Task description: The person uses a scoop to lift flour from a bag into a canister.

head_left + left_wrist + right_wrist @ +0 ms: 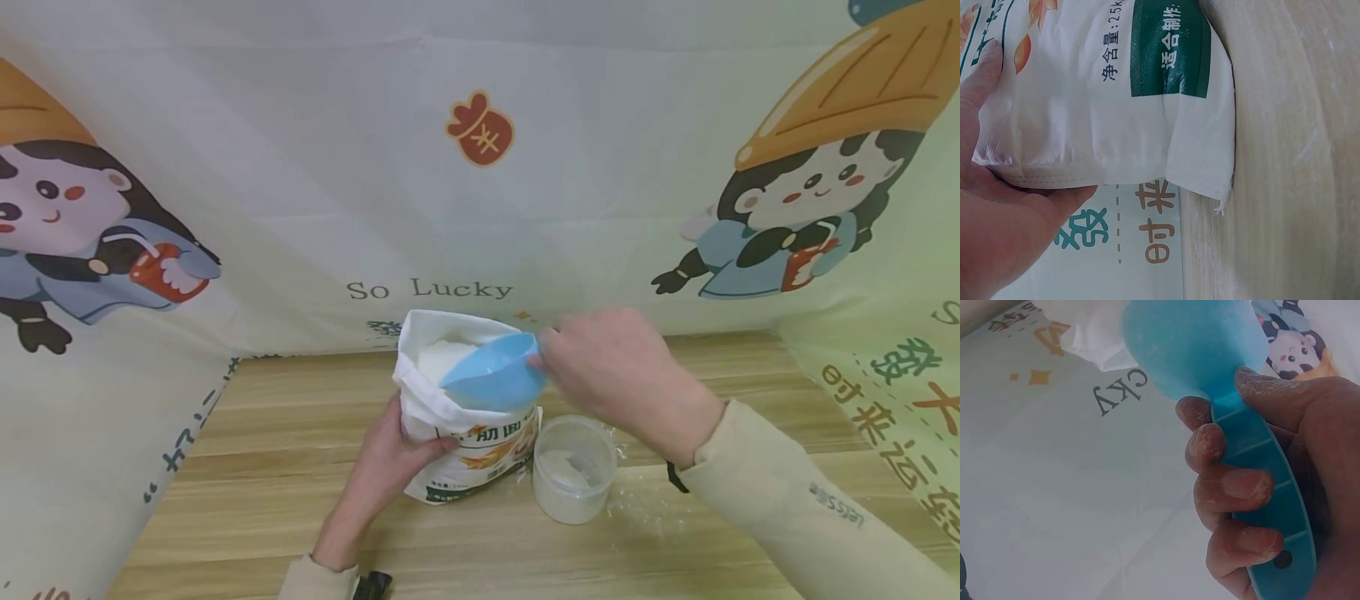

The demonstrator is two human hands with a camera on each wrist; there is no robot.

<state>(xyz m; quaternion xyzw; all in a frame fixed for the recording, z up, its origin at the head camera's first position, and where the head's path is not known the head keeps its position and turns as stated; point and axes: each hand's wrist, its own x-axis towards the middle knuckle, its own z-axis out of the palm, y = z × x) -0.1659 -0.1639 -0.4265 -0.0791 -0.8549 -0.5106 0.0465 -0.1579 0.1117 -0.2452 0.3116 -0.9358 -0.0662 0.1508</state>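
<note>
A white flour bag [427, 400] stands upright with its top open and white flour [438, 358] inside. My left hand [401, 458] grips its left side, thumb across the printed front; in the left wrist view that hand [1016, 219] holds the bag [1072, 125] by its stitched edge. Over the bag's mouth, my right hand [615, 367] grips a blue scoop [498, 375], its tip angled down toward the flour. The right wrist view shows the fingers, dusted white, curled round the ribbed handle of the scoop [1260, 469].
A clear plastic tub [573, 492] with some flour in it stands right of the bag, below my right hand. Spilled flour [648, 508] dusts the wooden tabletop [247, 467] beside it. A printed cloth [322, 167] hangs behind and along the sides.
</note>
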